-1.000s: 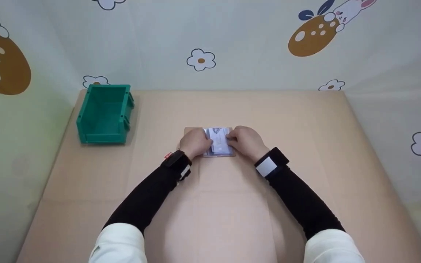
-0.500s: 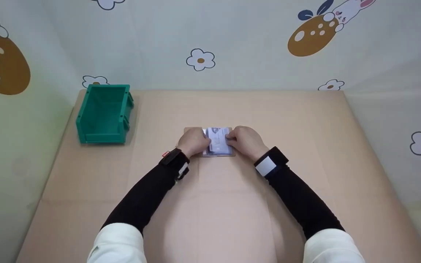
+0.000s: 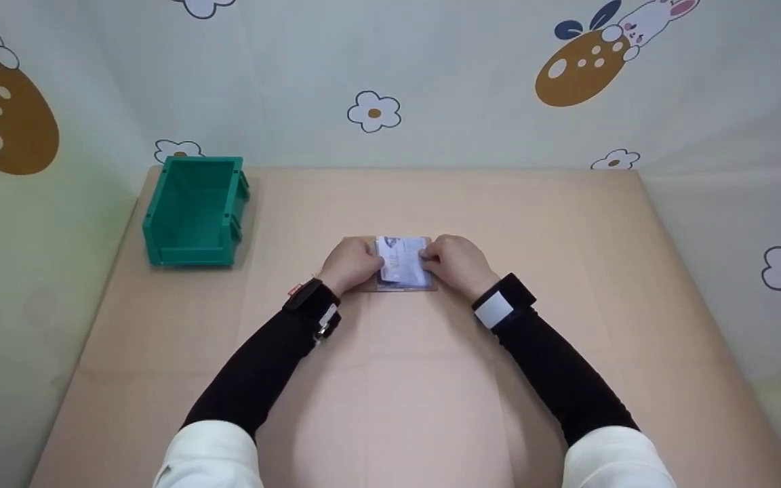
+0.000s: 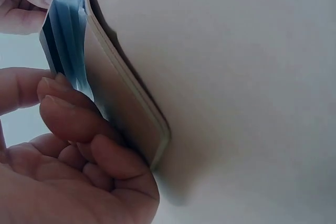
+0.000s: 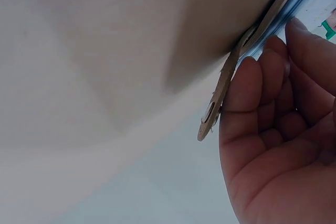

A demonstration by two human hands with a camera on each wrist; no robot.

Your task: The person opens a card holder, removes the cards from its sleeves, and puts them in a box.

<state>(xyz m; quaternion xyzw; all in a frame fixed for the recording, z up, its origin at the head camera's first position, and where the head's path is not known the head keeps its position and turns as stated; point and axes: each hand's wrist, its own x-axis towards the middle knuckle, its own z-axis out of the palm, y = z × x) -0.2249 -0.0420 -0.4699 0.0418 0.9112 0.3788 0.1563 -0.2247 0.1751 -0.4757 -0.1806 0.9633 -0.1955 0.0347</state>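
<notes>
A tan card holder (image 4: 128,114) with a stack of clear plastic sleeves (image 4: 71,35) lies spread on the table between both hands. On top, a white printed card (image 3: 401,261) faces up in the head view. My left hand (image 3: 351,264) pinches the left edge of this card page between thumb and fingers, over the tan cover. At the opposite edge, my right hand (image 3: 462,266) pinches the sleeves between thumb and index finger. A tan strap with a metal snap (image 5: 210,111) sticks out beside the right fingers in the right wrist view.
A green plastic bin (image 3: 194,210) stands at the table's back left, its low front towards me. The beige table (image 3: 431,379) meets a patterned cloth wall (image 3: 472,122) at the back and sides.
My left hand has slid left, carrying the left edge of the card page with it, so more of the white card shows. The right hand has stayed in place.
</notes>
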